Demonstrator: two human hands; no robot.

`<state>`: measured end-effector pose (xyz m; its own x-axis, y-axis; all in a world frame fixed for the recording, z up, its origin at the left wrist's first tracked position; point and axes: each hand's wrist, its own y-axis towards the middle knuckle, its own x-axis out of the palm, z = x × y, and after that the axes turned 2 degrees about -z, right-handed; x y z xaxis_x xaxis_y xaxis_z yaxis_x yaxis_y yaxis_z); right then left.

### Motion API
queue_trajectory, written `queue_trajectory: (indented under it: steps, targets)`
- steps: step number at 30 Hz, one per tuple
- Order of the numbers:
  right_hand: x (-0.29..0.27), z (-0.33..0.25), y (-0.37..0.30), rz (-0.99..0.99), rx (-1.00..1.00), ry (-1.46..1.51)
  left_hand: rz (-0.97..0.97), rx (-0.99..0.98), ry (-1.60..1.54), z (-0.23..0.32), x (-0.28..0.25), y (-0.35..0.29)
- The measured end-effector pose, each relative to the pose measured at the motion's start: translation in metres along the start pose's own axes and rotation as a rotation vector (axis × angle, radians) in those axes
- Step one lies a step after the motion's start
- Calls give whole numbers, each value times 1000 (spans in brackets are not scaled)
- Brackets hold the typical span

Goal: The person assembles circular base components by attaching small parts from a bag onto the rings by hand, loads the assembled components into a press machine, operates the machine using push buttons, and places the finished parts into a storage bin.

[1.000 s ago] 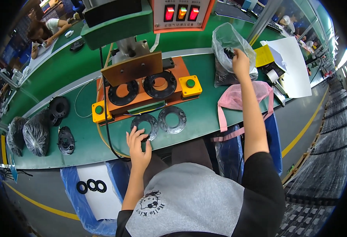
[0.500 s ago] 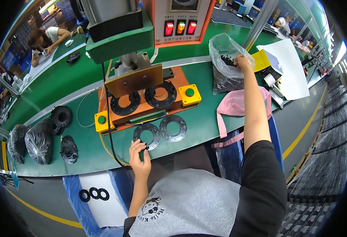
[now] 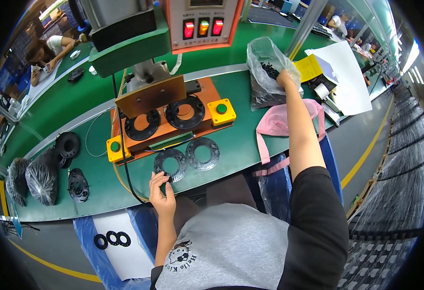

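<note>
Now left hand [image 3: 162, 192] off ring [image 3: 170, 163] (near edge); right hand [image 3: 285, 77] still in bag [image 3: 266, 72].

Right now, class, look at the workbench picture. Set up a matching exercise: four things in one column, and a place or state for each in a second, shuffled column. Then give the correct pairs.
Things:
1. left hand
2. right hand
3. green push button
4. pink mesh bag

Places or states:
A. on a yellow box
B. inside the clear plastic bag
C. at the near black ring
D. lying beside the right forearm

Pairs: 1-C, 2-B, 3-A, 4-D
</note>
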<state>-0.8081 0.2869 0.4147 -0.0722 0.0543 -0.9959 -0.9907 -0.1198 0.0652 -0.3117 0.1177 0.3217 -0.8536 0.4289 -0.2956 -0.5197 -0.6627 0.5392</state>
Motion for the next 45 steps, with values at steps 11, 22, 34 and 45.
queue_trajectory:
  steps: [11,22,34,45]
  targets:
    - [-9,18,30,-147,232,1262,-3,-17,-36,1,0,2]
    - [1,30,33,-388,78,1596,-12,-33,-77,1,1,-1]
    - [37,-14,56,133,-295,318,8,-28,7,-4,-15,-1]
    - [93,77,154,146,-173,106,7,4,-118,-1,4,-3]
